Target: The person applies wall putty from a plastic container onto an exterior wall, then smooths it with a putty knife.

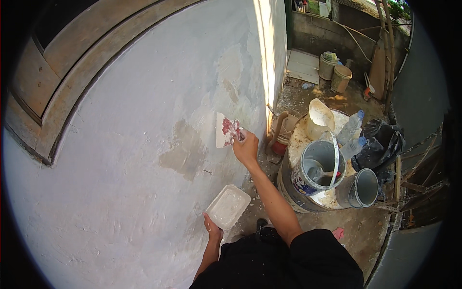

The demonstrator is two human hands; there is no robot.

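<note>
1. A broad, pale grey plastered wall [120, 144] spans the left.
2. A round, white-spattered drum [299, 137] at right bears a grey-lined bucket [304, 183].
3. A shallow, rectangular white tray [227, 206] is near, gripped by the left hand [213, 229].
4. A broad-bladed, red-and-white scraper [226, 131] is farther, held by the right hand [247, 148], close to the wall.

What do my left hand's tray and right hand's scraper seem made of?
The tray looks like dull off-white plastic, given its moulded rim and rounded corners. The scraper may be metal or plastic; its patchy red-and-white surface leaves that open.
</note>
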